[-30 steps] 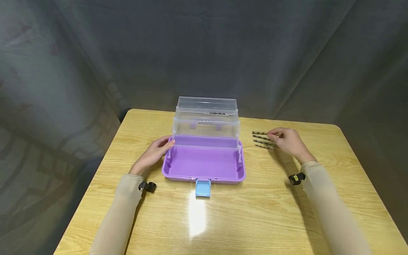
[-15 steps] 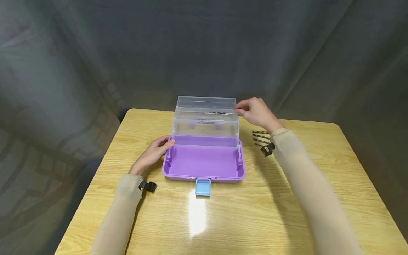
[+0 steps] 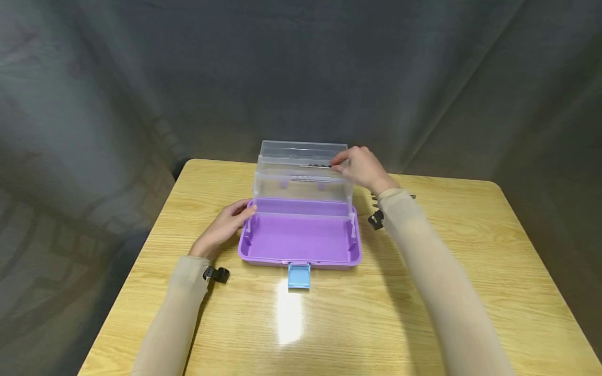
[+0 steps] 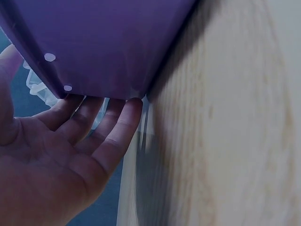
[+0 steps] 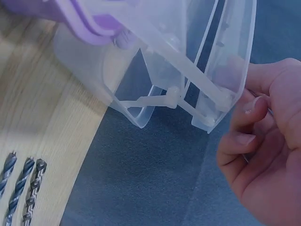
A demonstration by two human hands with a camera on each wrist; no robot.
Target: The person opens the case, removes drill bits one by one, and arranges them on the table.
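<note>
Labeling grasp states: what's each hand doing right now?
Left hand: open, fingers resting against the purple plastic box.
Right hand: pinching a thin metal drill bit at the clear top tray.

Light wooden table [image 3: 470,250], rounded corners, glossy top; bright glare patch near its front centre. Dark grey cloth backdrop [image 3: 423,78] hangs behind in loose folds and drapes down on left and right of the table.

Plastic box, metal bits, varnished wood

The purple box [image 3: 301,245] against the left hand [image 3: 226,225] is smooth opaque plastic; the trays [image 3: 301,172] at the right hand [image 3: 359,168] are clear glossy plastic. Drill bits [image 5: 21,188] look dull, spiralled metal; the table [image 3: 470,271] glossy grained wood.
</note>
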